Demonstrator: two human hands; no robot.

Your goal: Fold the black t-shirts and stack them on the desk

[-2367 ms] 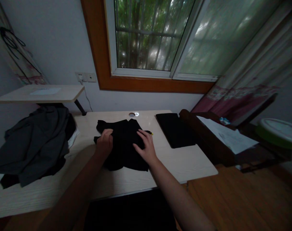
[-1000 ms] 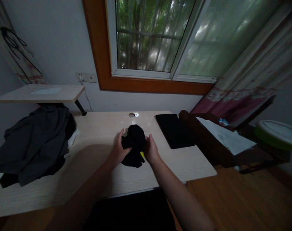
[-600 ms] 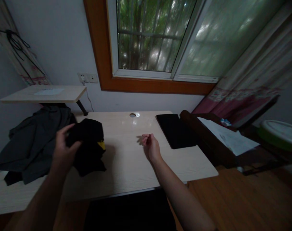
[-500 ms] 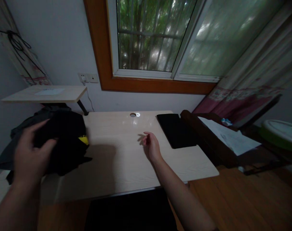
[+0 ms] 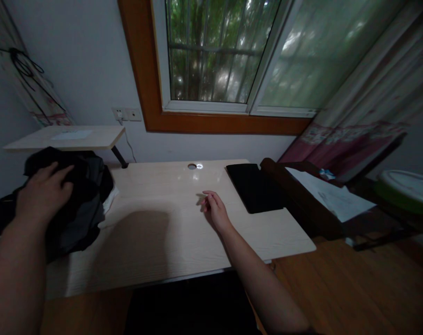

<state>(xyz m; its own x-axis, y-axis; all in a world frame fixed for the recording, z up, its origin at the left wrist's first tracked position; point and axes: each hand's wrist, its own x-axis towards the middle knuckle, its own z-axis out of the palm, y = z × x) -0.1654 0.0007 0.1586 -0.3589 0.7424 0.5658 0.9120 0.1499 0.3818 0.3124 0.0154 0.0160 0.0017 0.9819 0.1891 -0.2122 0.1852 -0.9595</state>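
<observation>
My left hand lies on a heap of dark clothes at the desk's left end, its fingers spread over the black fabric. The heap is black and dark grey, with a white bit of cloth poking out at its right side. Whether the fingertips pinch any fabric is hard to see. My right hand rests on the pale wooden desk, empty, with fingers loosely bent and apart. Right of it lies a flat black folder-like item.
A small raised shelf with a sheet of paper stands behind the clothes. Beyond the desk is a window. On the right sit a dark brown piece of furniture with paper on it and a green tub.
The clothes heap has shifted and been turned over: the yellow patch is gone and a white bit shows. My left hand has moved slightly up onto it. My right hand stays almost still.
</observation>
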